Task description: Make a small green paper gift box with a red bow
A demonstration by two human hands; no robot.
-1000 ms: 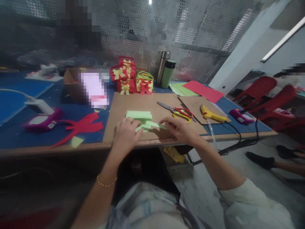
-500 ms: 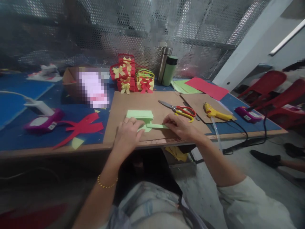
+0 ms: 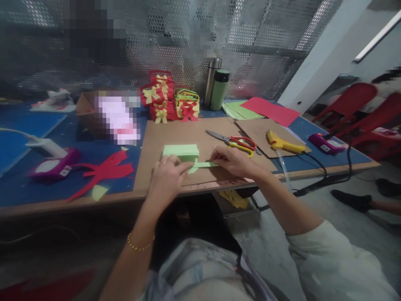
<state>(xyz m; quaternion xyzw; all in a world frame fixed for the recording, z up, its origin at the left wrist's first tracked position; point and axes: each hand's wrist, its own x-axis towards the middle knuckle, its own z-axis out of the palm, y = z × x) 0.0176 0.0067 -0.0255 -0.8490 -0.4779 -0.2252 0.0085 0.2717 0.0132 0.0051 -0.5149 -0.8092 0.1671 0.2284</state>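
Note:
A folded light-green paper piece [image 3: 181,149] lies on the brown cardboard sheet [image 3: 200,129] in front of me. My left hand [image 3: 167,173] is closed at its near side, thumb and finger pinching its edge by a flap. From there a narrow green paper strip [image 3: 206,164] runs right. Its other end is pinched by my right hand [image 3: 230,161], whose fingers hide the tip. Just behind my right hand lie scissors [image 3: 230,139] with red and yellow handles.
A yellow glue gun [image 3: 285,145] rests on cardboard at right, its cord hanging over the edge. Red paper cut-outs [image 3: 109,168] lie at left. Small red and yellow paper baskets [image 3: 161,98], a green bottle [image 3: 220,90] and coloured sheets [image 3: 269,109] stand or lie behind.
My left thumb and finger have shifted right along the green paper, onto the strip's left end. The strip lies slightly flatter. The whole view has shifted a little.

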